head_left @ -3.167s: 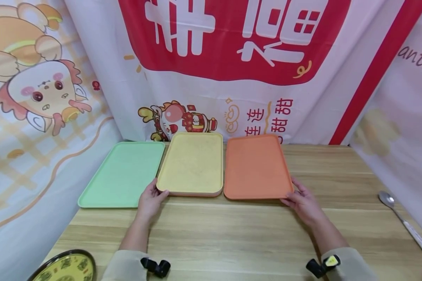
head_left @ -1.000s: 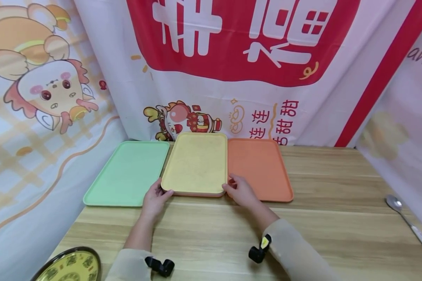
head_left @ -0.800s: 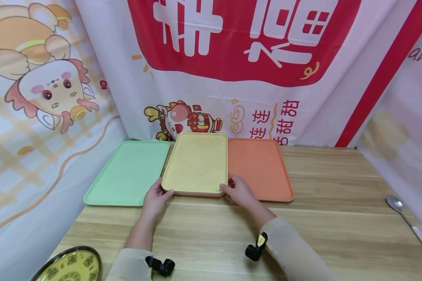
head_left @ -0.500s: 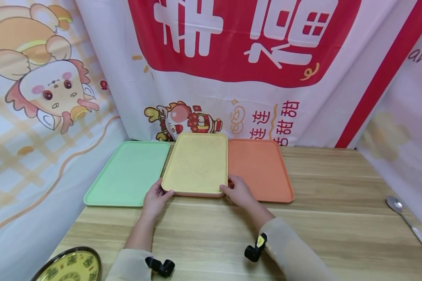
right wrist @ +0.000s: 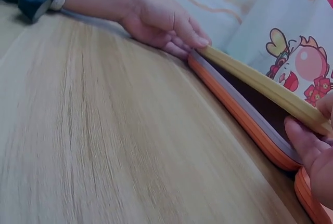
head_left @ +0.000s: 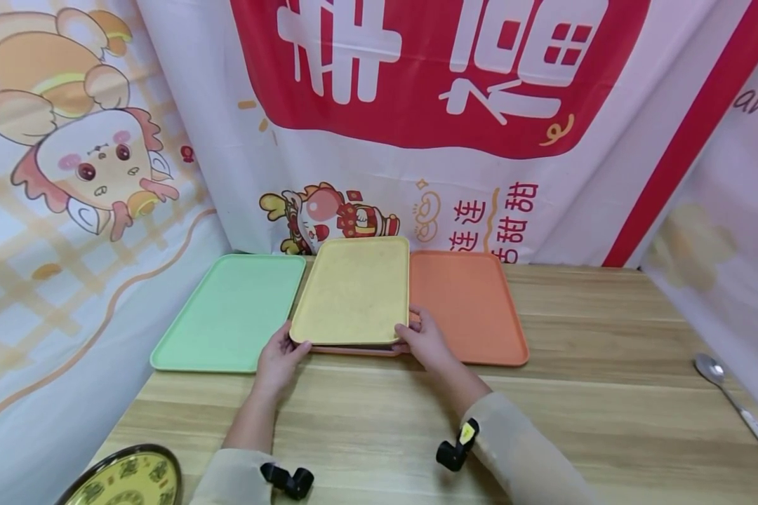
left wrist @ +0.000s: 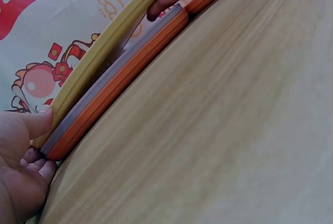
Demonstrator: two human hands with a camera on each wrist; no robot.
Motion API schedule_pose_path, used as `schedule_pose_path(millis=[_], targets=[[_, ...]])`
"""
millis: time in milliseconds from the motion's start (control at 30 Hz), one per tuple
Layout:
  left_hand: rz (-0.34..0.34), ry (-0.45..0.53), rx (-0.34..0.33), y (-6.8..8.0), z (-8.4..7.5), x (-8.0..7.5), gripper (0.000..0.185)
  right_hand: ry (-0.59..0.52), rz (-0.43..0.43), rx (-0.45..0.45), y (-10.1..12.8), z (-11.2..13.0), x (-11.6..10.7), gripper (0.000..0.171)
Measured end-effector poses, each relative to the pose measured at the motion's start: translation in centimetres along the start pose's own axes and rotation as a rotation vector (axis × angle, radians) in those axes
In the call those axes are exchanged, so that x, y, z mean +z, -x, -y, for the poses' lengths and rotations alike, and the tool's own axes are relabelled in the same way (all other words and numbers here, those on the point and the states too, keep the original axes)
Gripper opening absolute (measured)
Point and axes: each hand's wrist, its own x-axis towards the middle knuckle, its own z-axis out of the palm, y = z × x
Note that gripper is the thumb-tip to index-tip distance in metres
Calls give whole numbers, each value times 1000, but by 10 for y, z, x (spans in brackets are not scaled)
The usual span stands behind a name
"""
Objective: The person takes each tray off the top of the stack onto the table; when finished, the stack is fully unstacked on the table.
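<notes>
A yellow tray [head_left: 354, 291] tops a stack in the middle of the table. Its front right corner is raised, leaving a gap above a purple-grey tray [left wrist: 119, 64] and an orange tray [left wrist: 104, 96] beneath. My right hand [head_left: 426, 341] pinches that raised corner, with fingertips in the gap. At the front left corner of the stack, my left hand [head_left: 279, 361] grips with the thumb against the yellow rim and the fingers beside the lower trays. Another orange tray [head_left: 467, 308] lies right of the stack, and a green tray [head_left: 230, 315] lies left.
Wood-grain tabletop [head_left: 366, 421] stretches in front of the trays. A spoon [head_left: 735, 407] with a white handle lies far right. At the lower left is part of a yellow patterned dish [head_left: 129, 480] with a dark rim. A printed cloth [head_left: 467, 161] hangs behind.
My right hand has left the right-hand orange tray's corner for the yellow tray's, and has just raised that corner. The right-hand orange tray now sits against the stack. My left hand stays at its corner.
</notes>
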Motion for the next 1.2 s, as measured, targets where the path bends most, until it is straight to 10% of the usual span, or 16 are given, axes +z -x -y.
schedule_pose_path(millis=[600,1200], targets=[[10,-31,38,-2,4,7,74,-229,-61,9,13,18,-20,55],[-7,-56,55,-4,4,6,71,-360,-14,-224,65,52,-138,39]])
